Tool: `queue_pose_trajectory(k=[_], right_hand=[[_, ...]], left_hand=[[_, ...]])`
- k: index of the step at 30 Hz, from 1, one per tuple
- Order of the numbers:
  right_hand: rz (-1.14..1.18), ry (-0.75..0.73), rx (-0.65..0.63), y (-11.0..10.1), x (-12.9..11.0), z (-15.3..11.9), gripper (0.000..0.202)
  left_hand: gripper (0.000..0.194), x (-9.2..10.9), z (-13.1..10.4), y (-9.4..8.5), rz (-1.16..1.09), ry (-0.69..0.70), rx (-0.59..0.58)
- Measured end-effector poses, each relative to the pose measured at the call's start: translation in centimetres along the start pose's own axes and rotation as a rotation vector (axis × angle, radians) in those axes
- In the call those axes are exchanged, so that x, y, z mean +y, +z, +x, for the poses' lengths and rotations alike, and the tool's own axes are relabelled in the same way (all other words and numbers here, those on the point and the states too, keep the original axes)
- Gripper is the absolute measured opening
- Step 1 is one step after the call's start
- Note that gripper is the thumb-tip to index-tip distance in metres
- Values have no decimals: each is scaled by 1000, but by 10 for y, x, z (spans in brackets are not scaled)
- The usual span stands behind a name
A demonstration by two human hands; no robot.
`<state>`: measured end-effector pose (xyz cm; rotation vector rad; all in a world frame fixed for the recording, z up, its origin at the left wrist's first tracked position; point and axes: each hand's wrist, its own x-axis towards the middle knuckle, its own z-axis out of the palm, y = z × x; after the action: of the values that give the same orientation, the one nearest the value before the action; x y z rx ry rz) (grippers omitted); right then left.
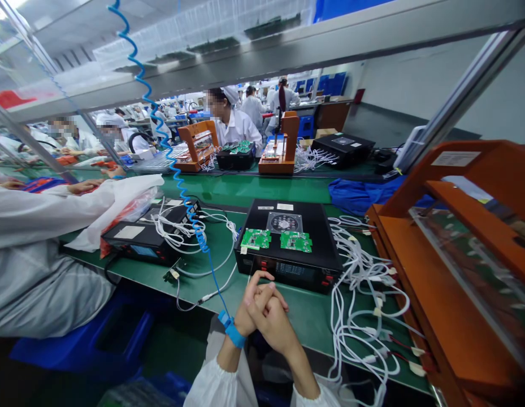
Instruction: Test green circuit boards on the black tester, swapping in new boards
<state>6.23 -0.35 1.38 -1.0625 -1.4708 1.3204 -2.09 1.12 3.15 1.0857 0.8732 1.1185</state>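
Note:
My left hand (246, 308), with a blue wrist strap (233, 332) on its wrist, rests at the front edge of the bench. Across it lies my right hand (276, 323), and the fingers of both are folded together with no object in them. Just beyond them stands a black test box (304, 270) with a small display and red buttons on its front. Two green circuit boards, a left one (256, 238) and a right one (296, 241), lie on the box's top near a round fan grille (284, 223). Some fingers are hidden by the overlap.
White cables (359, 282) tangle right of the box, beside an orange fixture (448, 271). Left are another black device (139, 240), a small board on a cable (174, 272) and a co-worker's sleeve (46, 217). A coiled blue cord (173, 161) hangs down to the strap.

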Motion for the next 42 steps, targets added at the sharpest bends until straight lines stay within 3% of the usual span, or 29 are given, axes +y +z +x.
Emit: queue_pose_trajectory(k=[9, 17, 22, 36, 42], right_hand=[[-7, 4, 24, -2, -1, 1, 44], [-33, 101, -2, -2, 26, 6, 52], [-33, 103, 54, 0, 27, 4, 49], [-13, 44, -11, -1, 7, 1, 51], [-20, 0, -28, -2, 2, -1, 45]], left_hand=[[37, -10, 4, -2, -70, 51, -4], [41, -30, 15, -10, -99, 98, -18], [43, -38, 19, -12, -121, 107, -20], [47, -21, 8, -6, -73, 134, -24], [64, -15, 3, -5, -71, 164, -51]])
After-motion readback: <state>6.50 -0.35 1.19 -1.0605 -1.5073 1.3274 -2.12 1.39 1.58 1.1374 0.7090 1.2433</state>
